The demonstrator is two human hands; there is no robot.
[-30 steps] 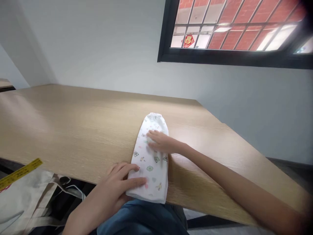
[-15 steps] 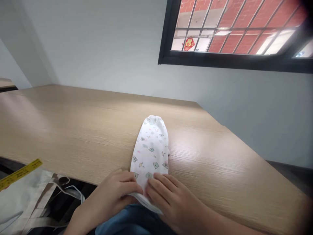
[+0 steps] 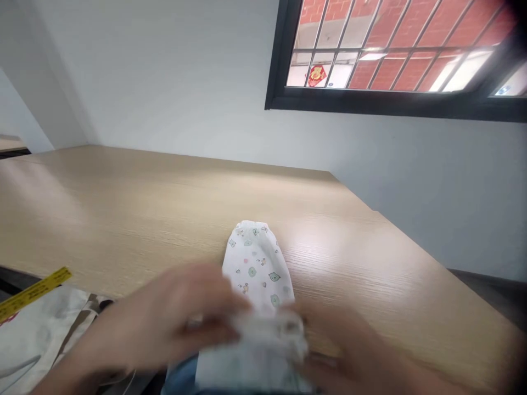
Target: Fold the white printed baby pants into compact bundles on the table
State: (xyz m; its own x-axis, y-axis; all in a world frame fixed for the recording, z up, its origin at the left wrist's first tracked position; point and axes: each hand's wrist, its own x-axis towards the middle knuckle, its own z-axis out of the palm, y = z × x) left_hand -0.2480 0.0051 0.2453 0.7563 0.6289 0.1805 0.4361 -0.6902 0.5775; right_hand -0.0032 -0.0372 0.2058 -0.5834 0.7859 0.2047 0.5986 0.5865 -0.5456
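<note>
A white printed cloth piece (image 3: pixel 256 263) with small green and pink figures lies on the wooden table, its gathered, elastic-looking end pointing away from me. Its near part is lifted and bunched between my hands, with more white fabric hanging over the table's front edge towards my lap. My left hand (image 3: pixel 185 312) is closed on the left side of the bunched fabric. On the right side, my right hand (image 3: pixel 341 340) grips it too. Both hands are smeared by motion, so the single fingers do not show clearly. Whether the garment is a sleeve or a trouser leg I cannot tell.
The wooden table (image 3: pixel 144 203) reaches back to a pale wall (image 3: pixel 185 82) with a barred window (image 3: pixel 370 55). At lower left, a yellow tape strip (image 3: pixel 35 293) sticks out over a whitish bag (image 3: pixel 37 334) below the table edge.
The printed cloth has slid towards me, and its near part is now raised and bunched. Both hands have lifted from lying on the cloth and moved apart, the right one to the right.
</note>
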